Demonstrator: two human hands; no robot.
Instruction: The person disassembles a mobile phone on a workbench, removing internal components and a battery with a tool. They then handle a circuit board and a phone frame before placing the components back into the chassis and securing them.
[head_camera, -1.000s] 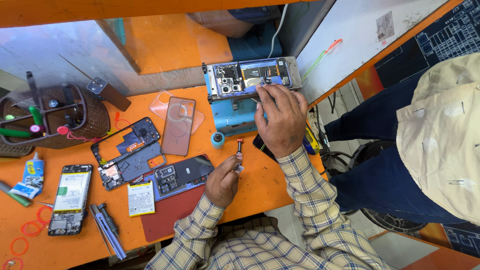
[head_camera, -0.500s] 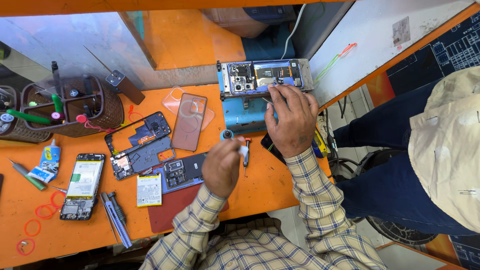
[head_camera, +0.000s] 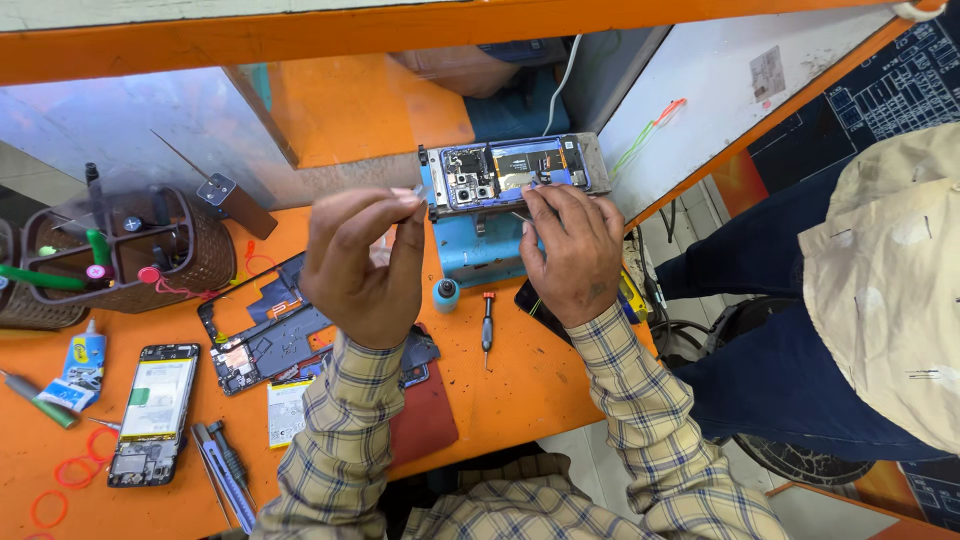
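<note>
Opened phone (head_camera: 515, 172) clamped face-down on blue stand (head_camera: 480, 250) at back of orange counter (head_camera: 520, 390). Right hand (head_camera: 572, 250) rests on the phone's lower edge, fingers bent onto it. Left hand (head_camera: 362, 262) raised beside the phone, thumb and forefinger pinching a small pale part (head_camera: 418, 192). Screwdriver (head_camera: 487, 328) lies between the wrists, near a small bottle (head_camera: 446, 294).

The open phone (head_camera: 515, 172) sits on its stand (head_camera: 480, 250) at twelve o'clock; my basket (head_camera: 120, 260) is at nine o'clock on the tabletop (head_camera: 520, 390).
</note>
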